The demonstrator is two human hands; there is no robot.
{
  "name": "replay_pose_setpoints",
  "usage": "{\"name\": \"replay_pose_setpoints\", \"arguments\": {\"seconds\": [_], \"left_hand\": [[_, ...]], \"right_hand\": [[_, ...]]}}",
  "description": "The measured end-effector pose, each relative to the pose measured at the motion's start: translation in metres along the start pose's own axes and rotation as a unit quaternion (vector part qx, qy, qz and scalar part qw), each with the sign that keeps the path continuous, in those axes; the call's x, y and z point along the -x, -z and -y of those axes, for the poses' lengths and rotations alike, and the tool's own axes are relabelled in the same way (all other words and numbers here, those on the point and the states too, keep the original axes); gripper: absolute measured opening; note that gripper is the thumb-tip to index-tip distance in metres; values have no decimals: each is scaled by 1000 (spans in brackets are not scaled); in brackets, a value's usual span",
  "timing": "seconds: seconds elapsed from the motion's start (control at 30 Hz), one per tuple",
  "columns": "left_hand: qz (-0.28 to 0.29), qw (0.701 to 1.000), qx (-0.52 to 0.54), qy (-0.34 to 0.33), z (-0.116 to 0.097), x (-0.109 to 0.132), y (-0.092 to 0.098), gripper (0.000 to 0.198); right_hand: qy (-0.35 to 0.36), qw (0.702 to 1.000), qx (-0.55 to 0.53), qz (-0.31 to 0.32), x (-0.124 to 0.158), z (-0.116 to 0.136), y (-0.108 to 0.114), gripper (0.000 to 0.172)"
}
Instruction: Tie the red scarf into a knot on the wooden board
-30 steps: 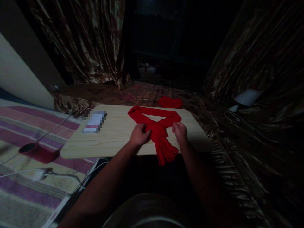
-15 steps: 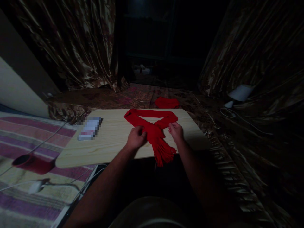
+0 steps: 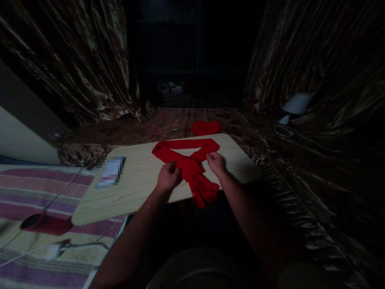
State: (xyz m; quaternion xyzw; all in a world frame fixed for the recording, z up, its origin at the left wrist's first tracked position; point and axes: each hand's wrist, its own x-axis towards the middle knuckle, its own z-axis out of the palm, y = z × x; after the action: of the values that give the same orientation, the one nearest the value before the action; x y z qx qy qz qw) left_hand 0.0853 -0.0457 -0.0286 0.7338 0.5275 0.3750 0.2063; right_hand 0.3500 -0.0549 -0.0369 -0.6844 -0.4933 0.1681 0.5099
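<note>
A red fringed scarf (image 3: 189, 165) lies crossed over itself on a pale wooden table (image 3: 132, 192). Its upper part forms a flat loop, and the fringed end hangs past the table's near edge. My left hand (image 3: 169, 176) is closed at the left side of the crossing, thumb and fingers at the cloth's edge. My right hand (image 3: 216, 163) has its fingers curled together beside the right-hand band of the loop. Whether cloth is between those fingertips is too dark to make out.
Another red cloth item (image 3: 206, 127) lies beyond the table. A blurred-out flat object (image 3: 110, 172) rests on the table's left. A dark red cylinder (image 3: 49, 223), cables and a white plug (image 3: 53, 251) are on the striped bedding. A small white lamp (image 3: 297, 103) stands at right.
The view has turned slightly, shifting the table and bedding in the picture. Both hands stay beside the scarf, whose layout looks the same.
</note>
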Motion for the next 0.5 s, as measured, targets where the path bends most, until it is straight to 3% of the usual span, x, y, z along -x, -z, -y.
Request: {"name": "replay_pose_setpoints", "arguments": {"seconds": [0.23,0.5], "left_hand": [[8,999,-20,-32,0,0,1,30],[25,994,-49,-91,-2,3,0,49]], "right_hand": [[10,1000,29,1,0,-1,-3,28],[35,998,29,41,5,9,-1,18]]}}
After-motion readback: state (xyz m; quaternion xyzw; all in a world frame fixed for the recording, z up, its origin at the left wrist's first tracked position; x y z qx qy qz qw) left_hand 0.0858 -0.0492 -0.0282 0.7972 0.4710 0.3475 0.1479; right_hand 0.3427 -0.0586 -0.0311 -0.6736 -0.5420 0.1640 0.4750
